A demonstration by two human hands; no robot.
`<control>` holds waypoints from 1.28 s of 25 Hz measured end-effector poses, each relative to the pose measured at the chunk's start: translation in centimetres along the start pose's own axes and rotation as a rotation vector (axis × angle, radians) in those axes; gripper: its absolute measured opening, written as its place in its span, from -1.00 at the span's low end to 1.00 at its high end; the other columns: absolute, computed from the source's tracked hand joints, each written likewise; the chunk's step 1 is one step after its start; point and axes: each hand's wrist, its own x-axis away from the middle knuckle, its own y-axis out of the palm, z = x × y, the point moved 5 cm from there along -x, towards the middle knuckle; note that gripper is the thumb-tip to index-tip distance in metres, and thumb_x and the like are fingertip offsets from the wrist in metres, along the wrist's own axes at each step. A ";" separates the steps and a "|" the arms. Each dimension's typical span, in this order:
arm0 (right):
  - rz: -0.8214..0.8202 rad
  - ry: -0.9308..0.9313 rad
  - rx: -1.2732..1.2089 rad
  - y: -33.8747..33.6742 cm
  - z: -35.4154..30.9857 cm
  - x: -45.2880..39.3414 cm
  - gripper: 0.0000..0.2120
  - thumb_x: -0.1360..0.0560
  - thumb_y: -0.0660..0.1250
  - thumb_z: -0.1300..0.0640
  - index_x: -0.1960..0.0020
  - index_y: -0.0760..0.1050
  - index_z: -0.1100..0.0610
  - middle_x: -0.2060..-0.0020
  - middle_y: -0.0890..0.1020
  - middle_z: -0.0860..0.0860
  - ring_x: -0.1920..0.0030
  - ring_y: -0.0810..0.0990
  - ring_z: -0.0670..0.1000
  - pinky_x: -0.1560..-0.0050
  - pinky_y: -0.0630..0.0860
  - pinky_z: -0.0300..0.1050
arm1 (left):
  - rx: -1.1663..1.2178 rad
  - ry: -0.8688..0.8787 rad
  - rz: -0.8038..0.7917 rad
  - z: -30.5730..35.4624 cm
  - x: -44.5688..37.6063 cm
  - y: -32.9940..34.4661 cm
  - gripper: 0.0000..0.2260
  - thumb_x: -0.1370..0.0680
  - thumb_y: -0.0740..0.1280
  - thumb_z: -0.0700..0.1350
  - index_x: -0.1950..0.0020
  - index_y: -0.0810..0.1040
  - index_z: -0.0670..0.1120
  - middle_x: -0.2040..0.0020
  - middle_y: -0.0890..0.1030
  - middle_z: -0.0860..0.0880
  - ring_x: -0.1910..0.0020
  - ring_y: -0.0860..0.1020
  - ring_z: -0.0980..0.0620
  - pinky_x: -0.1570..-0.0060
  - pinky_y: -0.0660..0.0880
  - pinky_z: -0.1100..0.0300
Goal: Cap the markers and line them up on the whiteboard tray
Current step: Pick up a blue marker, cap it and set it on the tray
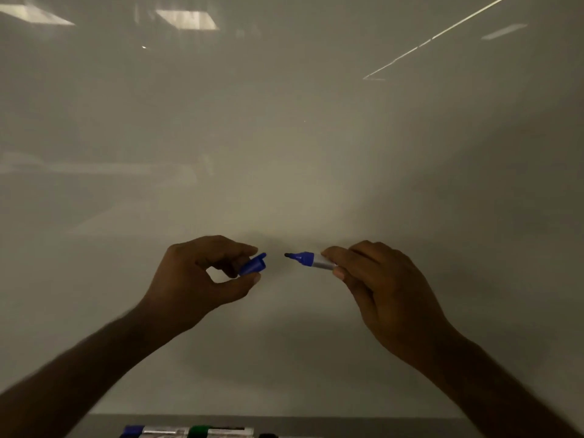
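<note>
My left hand (202, 279) pinches a blue cap (252, 264) between thumb and fingers, its open end facing right. My right hand (379, 282) grips an uncapped blue marker (311, 259) by its grey barrel, the dark tip pointing left at the cap. A small gap separates tip and cap. Both are held in front of the whiteboard (284, 137). On the tray (94, 426) at the bottom edge lie a blue-capped marker (148, 431) and a green-capped marker (218, 431), end to end.
The whiteboard fills nearly the whole view and reflects ceiling lights. A dark object (268, 435) shows on the tray just right of the green-capped marker, mostly cut off by the frame edge.
</note>
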 end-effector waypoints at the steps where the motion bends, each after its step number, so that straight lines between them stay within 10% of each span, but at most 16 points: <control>1: 0.001 -0.022 0.008 -0.3 -0.3 -0.5 -0.72 -0.57 0.17 0.08 -0.23 0.49 0.08 0.14 0.60 0.00 0.18 0.52 0.01 0.24 0.49 -0.03 | -0.007 0.009 0.006 0.2 -0.4 -0.6 -0.69 -0.31 0.50 -0.03 -0.03 0.66 -0.01 0.17 0.66 0.11 0.22 0.62 0.09 0.17 0.53 0.34; 20: -0.090 -0.140 0.046 0.0 -2.7 -3.3 -0.76 -0.56 0.20 0.08 -0.20 0.50 0.02 0.21 0.55 -0.03 0.23 0.45 -0.02 0.26 0.42 -0.06 | -0.028 0.057 -0.069 2.6 -1.9 -1.7 -0.72 -0.31 0.48 0.01 -0.02 0.67 0.08 0.14 0.60 0.15 0.23 0.58 0.05 0.22 0.48 0.37; 27: -0.086 -0.026 -0.130 0.5 -1.9 -3.3 -0.68 -0.54 0.22 0.07 -0.22 0.50 0.18 0.06 0.59 0.06 0.07 0.51 0.02 0.10 0.51 -0.10 | 0.027 -0.218 -0.082 0.5 -2.2 -0.4 -0.87 -0.34 0.48 -0.02 0.23 0.61 0.21 0.39 0.66 0.08 0.36 0.60 0.15 0.36 0.48 0.43; 32: -0.097 -0.024 -0.081 0.7 -1.6 -3.3 -0.69 -0.54 0.22 0.08 -0.22 0.51 0.18 0.11 0.60 0.07 0.12 0.52 0.06 0.18 0.53 -0.01 | -0.050 -0.146 -0.173 1.1 -2.0 0.1 -0.78 -0.38 0.48 -0.04 0.04 0.61 0.21 0.31 0.64 0.13 0.22 0.58 0.18 0.23 0.46 0.48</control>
